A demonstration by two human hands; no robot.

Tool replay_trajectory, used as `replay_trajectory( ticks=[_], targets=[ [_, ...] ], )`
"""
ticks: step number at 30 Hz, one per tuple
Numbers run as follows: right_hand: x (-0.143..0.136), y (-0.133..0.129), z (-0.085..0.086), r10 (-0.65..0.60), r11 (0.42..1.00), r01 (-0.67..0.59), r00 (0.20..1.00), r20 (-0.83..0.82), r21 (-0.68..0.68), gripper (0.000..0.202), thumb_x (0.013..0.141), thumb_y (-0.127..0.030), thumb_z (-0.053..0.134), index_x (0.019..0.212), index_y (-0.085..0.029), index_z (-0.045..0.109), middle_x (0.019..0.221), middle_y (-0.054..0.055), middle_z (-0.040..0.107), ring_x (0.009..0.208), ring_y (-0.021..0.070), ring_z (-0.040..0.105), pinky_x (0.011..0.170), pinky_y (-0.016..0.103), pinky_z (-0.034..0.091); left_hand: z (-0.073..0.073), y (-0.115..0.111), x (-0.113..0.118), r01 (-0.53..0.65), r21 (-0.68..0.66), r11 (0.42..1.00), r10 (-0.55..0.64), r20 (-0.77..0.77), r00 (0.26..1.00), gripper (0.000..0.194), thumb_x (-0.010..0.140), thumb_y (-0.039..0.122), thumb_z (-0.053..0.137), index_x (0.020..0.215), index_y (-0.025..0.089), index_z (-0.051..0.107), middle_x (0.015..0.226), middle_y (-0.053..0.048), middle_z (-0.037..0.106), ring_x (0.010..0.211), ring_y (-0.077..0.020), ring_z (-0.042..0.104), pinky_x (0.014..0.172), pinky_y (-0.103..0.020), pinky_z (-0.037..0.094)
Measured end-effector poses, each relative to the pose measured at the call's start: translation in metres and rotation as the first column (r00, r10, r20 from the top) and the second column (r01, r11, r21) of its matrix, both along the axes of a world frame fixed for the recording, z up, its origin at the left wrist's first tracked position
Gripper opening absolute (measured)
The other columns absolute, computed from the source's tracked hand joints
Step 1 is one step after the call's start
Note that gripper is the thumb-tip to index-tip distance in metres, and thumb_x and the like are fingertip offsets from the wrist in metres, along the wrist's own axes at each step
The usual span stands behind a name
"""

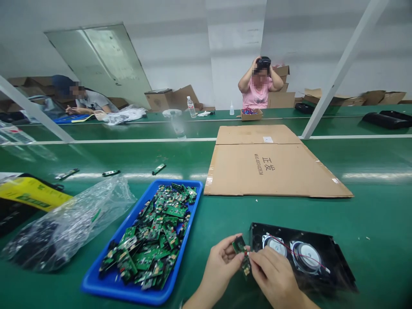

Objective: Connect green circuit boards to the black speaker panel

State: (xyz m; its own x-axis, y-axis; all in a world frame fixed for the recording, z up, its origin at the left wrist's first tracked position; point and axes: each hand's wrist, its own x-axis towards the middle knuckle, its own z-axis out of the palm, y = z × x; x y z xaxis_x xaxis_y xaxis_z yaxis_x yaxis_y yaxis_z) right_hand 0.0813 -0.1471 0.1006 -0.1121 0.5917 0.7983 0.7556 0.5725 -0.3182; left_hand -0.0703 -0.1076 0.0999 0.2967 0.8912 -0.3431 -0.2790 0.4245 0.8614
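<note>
My left hand (222,264) is closed on a small green circuit board (240,246), held upright above the green table. The fingers of my right hand (273,270) pinch at the board's right edge, near a small white and red part; what exactly they grip is too small to tell. Just behind my right hand lies a black speaker housing (334,253) with two round speakers and red and black wires. To the left stands a blue tray (86,279) heaped with several green circuit boards (157,240).
A flat cardboard sheet (244,171) lies beyond the housing. Plastic bags (80,214) are at the left. Three loose boards (159,168) lie behind the tray. Across the bench are a person in pink (257,92) and another person (93,101) leaning over.
</note>
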Motion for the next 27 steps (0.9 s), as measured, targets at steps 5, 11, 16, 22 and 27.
replay_trajectory(
  ticks=[5, 11, 16, 22, 27],
  targets=[
    [0.000, -0.002, 0.001, 0.042, 0.999, -0.042, 0.998, 0.035, -0.019, 0.019, 0.096, -0.007, 0.047, 0.103, -0.020, 0.059, 0.068, 0.002, 0.067, 0.053, 0.0188, 0.063, 0.047, 0.030, 0.051, -0.003, 0.002, -0.003, 0.027, 0.077, 0.997, -0.024, -0.038, 0.999, 0.051, 0.056, 0.043, 0.095, 0.102, 0.023, 0.082, 0.092, -0.010, 0.084, 0.091, -0.0283, 0.078, 0.077, -0.030, 0.062],
    [0.001, -0.003, -0.001, 0.075, 0.997, -0.074, 0.995, 0.069, -0.020, 0.022, 0.095, -0.005, 0.047, 0.109, -0.017, 0.059, 0.072, 0.005, 0.069, 0.056, 0.0192, 0.064, 0.048, 0.030, 0.050, -0.017, 0.001, -0.009, 0.085, 0.186, 0.979, -0.058, -0.146, 0.988, 0.042, 0.067, 0.027, 0.087, 0.108, 0.023, 0.081, 0.101, -0.009, 0.083, 0.089, -0.0268, 0.076, 0.079, -0.029, 0.062],
    [0.003, -0.003, -0.002, 0.073, 0.997, -0.072, 0.994, 0.084, -0.014, 0.018, 0.097, -0.007, 0.046, 0.107, -0.017, 0.058, 0.069, 0.004, 0.068, 0.055, 0.0186, 0.062, 0.048, 0.030, 0.049, -0.018, 0.000, -0.010, 0.088, 0.206, 0.975, -0.058, -0.148, 0.987, 0.040, 0.073, 0.025, 0.082, 0.112, 0.024, 0.080, 0.103, -0.007, 0.083, 0.092, -0.0248, 0.076, 0.081, -0.027, 0.061],
    [0.003, -0.003, 0.000, 0.092, 0.996, -0.093, 0.989, 0.117, 0.005, 0.020, 0.098, -0.006, 0.044, 0.109, -0.017, 0.056, 0.070, 0.004, 0.069, 0.055, 0.0187, 0.062, 0.046, 0.031, 0.049, -0.016, 0.001, -0.009, 0.069, 0.161, 0.985, -0.046, -0.140, 0.989, 0.042, 0.070, 0.023, 0.083, 0.112, 0.022, 0.080, 0.098, -0.010, 0.083, 0.092, -0.0269, 0.078, 0.080, -0.029, 0.061],
    [0.004, -0.002, -0.002, 0.106, 0.994, -0.107, 0.981, 0.160, -0.001, 0.024, 0.097, -0.007, 0.043, 0.112, -0.016, 0.059, 0.071, 0.006, 0.070, 0.055, 0.0204, 0.063, 0.045, 0.032, 0.049, -0.015, -0.001, -0.008, 0.066, 0.218, 0.974, 0.010, -0.329, 0.944, 0.045, 0.068, 0.022, 0.079, 0.113, 0.023, 0.080, 0.095, -0.008, 0.084, 0.084, -0.0274, 0.077, 0.070, -0.030, 0.062]
  ],
)
